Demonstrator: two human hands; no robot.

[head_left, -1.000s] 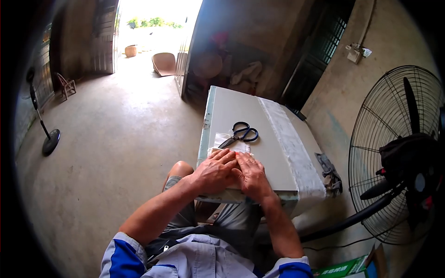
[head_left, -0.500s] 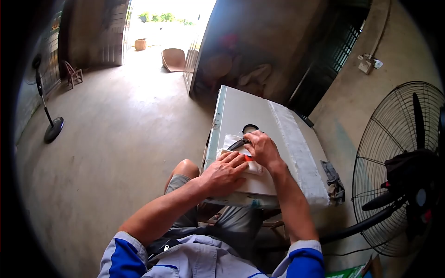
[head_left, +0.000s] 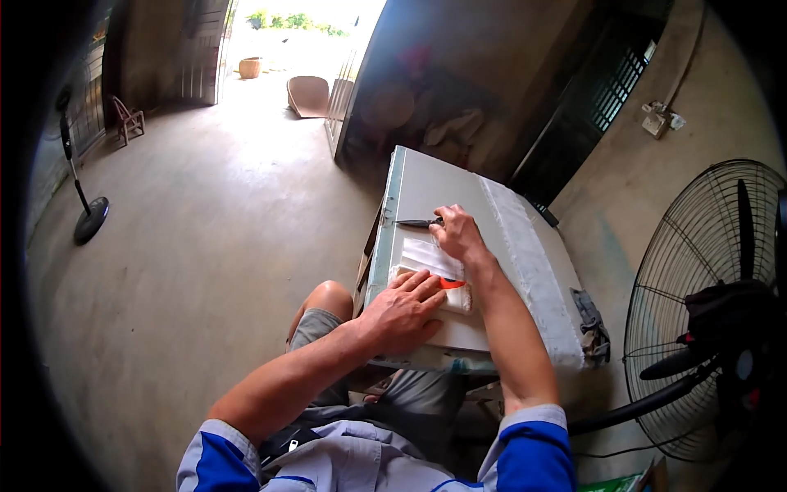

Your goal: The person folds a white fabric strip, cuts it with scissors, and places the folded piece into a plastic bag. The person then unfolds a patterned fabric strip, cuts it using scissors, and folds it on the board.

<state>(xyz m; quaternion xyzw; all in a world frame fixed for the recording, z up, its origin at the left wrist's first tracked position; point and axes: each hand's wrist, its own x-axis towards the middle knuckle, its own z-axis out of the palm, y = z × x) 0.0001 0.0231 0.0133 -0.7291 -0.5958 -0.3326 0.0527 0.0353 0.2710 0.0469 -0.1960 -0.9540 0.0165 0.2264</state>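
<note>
My left hand (head_left: 403, 310) lies flat with fingers spread on a small stack of folded white cloth (head_left: 433, 259). An orange and black patch (head_left: 450, 284) shows on the cloth beside my fingertips. Just beyond the stack, my right hand (head_left: 459, 235) is closed around dark scissors (head_left: 418, 223). Their blades point left over the white tabletop (head_left: 434, 182) and look shut. Most of the scissors' handle is hidden by my fingers.
A white cloth strip (head_left: 525, 250) runs along the table's right side, with a dark bundled cloth (head_left: 592, 324) at its corner. A large fan (head_left: 705, 312) stands close on the right. Another fan (head_left: 91, 220) and a small chair (head_left: 127, 120) are at far left.
My right hand has lifted the scissors away from the cloth stack, farther up the table, and their blades have swung to point left. My left hand stays on the cloth.
</note>
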